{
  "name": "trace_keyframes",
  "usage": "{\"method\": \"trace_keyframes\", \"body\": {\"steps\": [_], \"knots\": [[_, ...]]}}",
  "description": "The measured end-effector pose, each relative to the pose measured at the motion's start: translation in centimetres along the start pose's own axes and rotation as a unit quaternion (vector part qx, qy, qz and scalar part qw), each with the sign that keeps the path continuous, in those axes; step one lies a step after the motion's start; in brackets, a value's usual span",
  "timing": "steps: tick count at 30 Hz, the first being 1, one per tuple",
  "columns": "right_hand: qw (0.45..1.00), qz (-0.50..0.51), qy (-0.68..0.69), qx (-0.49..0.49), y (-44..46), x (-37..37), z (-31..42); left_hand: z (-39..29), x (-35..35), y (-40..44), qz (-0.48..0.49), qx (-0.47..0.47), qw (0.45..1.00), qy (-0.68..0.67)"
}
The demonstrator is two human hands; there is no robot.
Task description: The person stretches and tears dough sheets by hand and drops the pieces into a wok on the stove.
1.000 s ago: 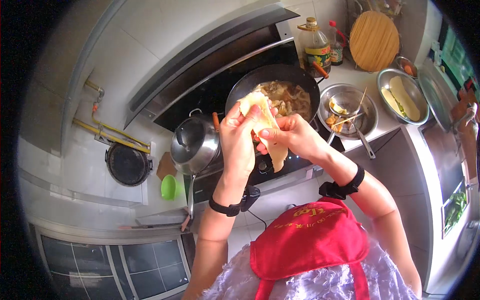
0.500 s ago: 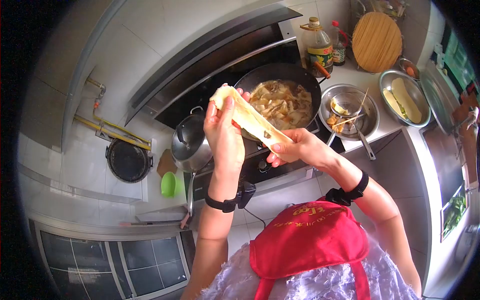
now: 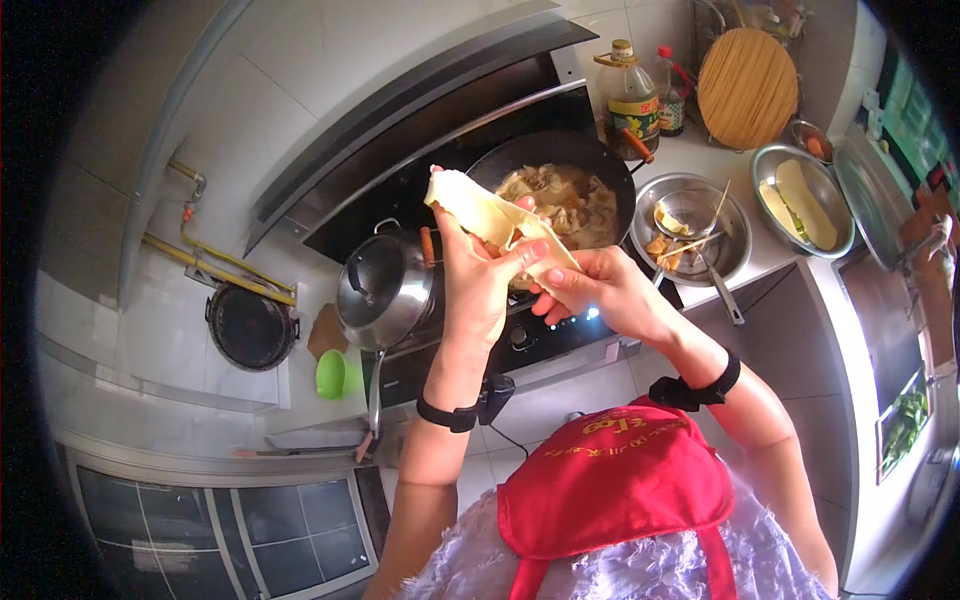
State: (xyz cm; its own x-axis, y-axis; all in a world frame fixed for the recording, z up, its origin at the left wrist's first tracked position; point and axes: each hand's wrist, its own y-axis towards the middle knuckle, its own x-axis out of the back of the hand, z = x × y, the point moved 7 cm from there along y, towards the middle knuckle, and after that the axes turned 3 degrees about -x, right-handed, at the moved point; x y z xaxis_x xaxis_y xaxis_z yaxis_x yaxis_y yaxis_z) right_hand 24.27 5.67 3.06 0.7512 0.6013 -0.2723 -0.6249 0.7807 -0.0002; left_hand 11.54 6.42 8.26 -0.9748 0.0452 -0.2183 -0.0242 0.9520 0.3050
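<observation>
A long, pale yellow dough strip [image 3: 467, 204] is stretched between my hands, in front of the black wok. My left hand [image 3: 478, 278] is closed on its left and middle part, the thumb pressed over it. With thumb and fingers, my right hand [image 3: 597, 289] pinches the strip's lower right end. Behind them the wok [image 3: 505, 158] holds broth with many pale dough pieces [image 3: 580, 205] in it. The hands cover the wok's near left side.
A lidded steel pan [image 3: 385, 290] stands left on the stove. To the right are a steel bowl [image 3: 738, 250] with a strainer and chopsticks, a bowl of dough strips [image 3: 806, 200], an oil bottle [image 3: 632, 105] and a round wooden board [image 3: 748, 88]. A green bowl [image 3: 330, 374] is at left.
The strip went from bunched to stretched out long between my hands, and now it is folded in at the middle. My left thumb has moved right along it, closer to my right hand.
</observation>
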Motion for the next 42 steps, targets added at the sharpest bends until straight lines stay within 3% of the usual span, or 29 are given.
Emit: {"method": "trace_keyframes", "body": {"steps": [4,5,11,17,20,21,22,24,27,31,34,39,42], "knots": [[0.999,0.013,0.007,-0.03,-0.6,0.2,-0.9,0.2,1.1,0.5,-0.034,-0.008,0.998,-0.053],[0.999,0.017,0.013,-0.035,-0.7,0.3,-1.0,0.0,1.5,0.7,-0.051,-0.047,0.996,-0.062],[0.999,-0.009,0.005,-0.047,-1.0,0.8,-1.7,0.9,2.1,0.9,-0.039,0.001,0.999,-0.026],[0.996,0.009,-0.016,-0.083,-1.4,1.6,-2.9,0.9,1.3,0.8,0.043,0.032,0.998,-0.038],[0.96,0.006,-0.276,0.047,-1.4,1.7,-1.0,-0.2,1.2,1.2,0.054,0.037,0.991,-0.115],[0.946,-0.038,-0.312,0.085,-1.2,2.2,-0.4,-0.9,0.6,1.1,0.062,0.043,0.989,-0.125],[0.92,-0.109,-0.33,0.18,-0.5,2.5,1.4,-1.1,0.0,1.0,0.071,0.054,0.989,-0.115],[0.922,-0.148,-0.26,0.247,0.5,2.4,3.4,-0.9,-1.2,0.7,0.087,0.073,0.989,-0.097],[0.971,-0.074,-0.177,0.146,2.3,1.9,3.2,-1.0,-1.7,0.6,0.071,0.064,0.994,-0.054],[0.971,-0.096,-0.165,0.145,3.0,1.8,2.6,-0.9,-1.9,0.8,0.041,0.024,0.999,-0.015],[0.985,-0.095,-0.139,0.038,2.8,1.9,1.2,-0.7,-1.6,0.9,0.027,0.018,0.999,0.007],[0.968,-0.092,-0.212,0.096,1.2,0.9,2.1,-0.1,-0.3,1.0,-0.022,0.031,0.999,-0.035],[0.988,-0.073,-0.114,0.077,0.9,0.5,1.3,0.0,-0.2,1.1,-0.028,0.014,0.998,-0.051]]}}
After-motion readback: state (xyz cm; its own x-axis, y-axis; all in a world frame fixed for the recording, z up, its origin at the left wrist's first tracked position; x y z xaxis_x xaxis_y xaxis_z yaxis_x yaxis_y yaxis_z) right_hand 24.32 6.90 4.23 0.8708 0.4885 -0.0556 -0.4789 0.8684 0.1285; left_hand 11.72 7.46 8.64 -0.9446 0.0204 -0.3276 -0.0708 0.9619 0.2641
